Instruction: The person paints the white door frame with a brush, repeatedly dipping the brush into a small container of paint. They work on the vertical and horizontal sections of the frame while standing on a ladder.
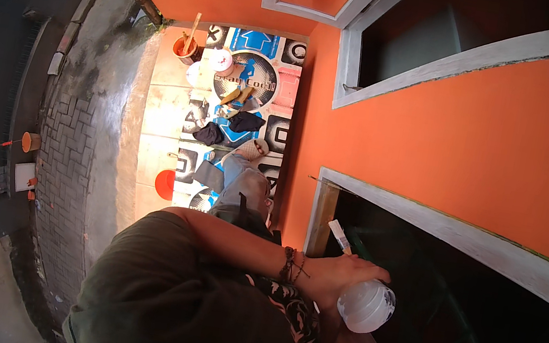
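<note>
My left hand point(340, 278) reaches across from the left, a dark bracelet on its wrist. Its fingers are closed at the rim of a translucent plastic cup point(366, 307) with white smears inside. A paintbrush point(340, 237) with pale bristles sticks out from the far side of the same hand, its handle mostly hidden by the fingers. The hand is beside a whitish window frame point(453, 234) around a dark opening. I cannot make out my right hand; below the cup is a small patch of skin in shadow.
Orange wall point(449, 128) rises on the right, with an upper window frame point(452, 67). On the patterned floor covering point(285, 86) are an orange paint bucket point(186, 48), a white tub point(221, 61), dark cloths point(246, 122) and a red disc point(164, 184). A paved lane point(71, 130) runs at left.
</note>
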Demonstrator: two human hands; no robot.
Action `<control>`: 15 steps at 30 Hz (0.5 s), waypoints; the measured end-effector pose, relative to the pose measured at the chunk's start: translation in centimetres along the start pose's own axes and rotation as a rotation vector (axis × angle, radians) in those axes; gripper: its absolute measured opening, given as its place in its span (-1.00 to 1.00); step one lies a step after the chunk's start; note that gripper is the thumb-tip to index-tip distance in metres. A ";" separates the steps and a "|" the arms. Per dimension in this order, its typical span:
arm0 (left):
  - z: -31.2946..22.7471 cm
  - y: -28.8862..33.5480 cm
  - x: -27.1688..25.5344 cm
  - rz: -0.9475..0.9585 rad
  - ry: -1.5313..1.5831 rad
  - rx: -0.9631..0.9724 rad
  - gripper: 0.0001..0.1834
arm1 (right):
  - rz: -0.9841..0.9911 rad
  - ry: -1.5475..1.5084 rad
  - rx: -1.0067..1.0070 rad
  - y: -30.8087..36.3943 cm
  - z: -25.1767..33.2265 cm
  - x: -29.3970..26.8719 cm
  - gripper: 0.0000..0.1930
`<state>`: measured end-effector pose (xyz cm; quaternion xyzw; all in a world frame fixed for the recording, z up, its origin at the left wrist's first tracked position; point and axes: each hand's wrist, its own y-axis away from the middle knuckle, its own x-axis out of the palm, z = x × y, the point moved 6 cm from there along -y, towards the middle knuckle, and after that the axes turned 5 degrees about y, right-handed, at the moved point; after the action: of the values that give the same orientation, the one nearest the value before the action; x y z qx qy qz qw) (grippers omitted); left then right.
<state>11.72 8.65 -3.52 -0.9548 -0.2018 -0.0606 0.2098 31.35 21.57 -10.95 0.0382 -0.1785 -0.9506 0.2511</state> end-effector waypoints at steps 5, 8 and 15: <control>-0.2 -1.2 -1.7 0.064 -0.008 0.056 0.03 | -0.047 0.012 0.012 0.8 0.4 2.0 -0.61; -1.2 -1.9 -3.6 0.078 -0.038 0.068 0.00 | -0.064 0.031 0.014 1.4 1.1 3.3 -0.61; -3.6 -3.6 -10.0 0.074 -0.069 0.036 0.00 | -0.066 0.068 -0.009 1.3 3.1 7.3 -0.60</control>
<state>1.03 6.45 -0.92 -0.9591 -0.1748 -0.0160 0.2221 25.05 17.89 -7.50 0.0754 -0.1642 -0.9573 0.2257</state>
